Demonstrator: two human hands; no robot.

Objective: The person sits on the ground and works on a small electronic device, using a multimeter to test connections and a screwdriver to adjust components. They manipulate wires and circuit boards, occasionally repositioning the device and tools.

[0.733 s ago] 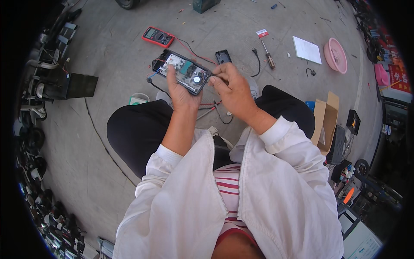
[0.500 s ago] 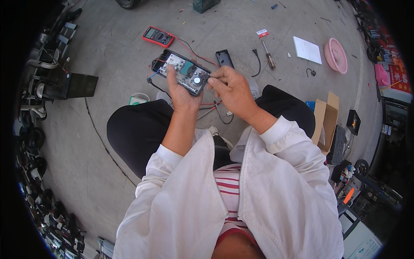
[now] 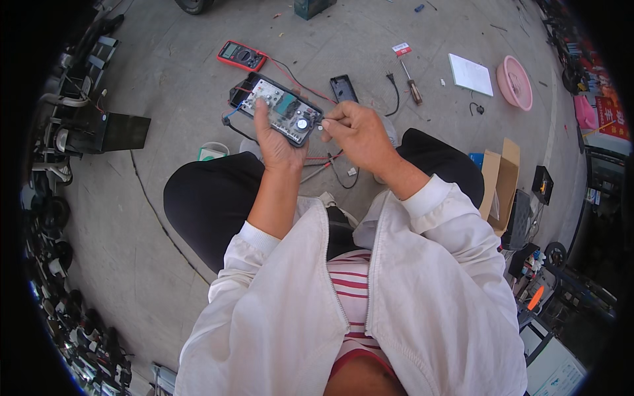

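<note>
Head view, rectangular circuit board in left hand, grey concrete

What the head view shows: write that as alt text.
A person's left hand holds an open black case with a circuit board inside; the right hand is at its right end. A red multimeter, screwdriver and pink basin lie on the floor.

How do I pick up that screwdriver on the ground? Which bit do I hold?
Probably best by the thick handle, coming from above on the person's side. The screwdriver seems to lie flat, with that handle toward the person and the thin metal shaft pointing away. A black plug lies to its left, so its right looks freer.
</note>
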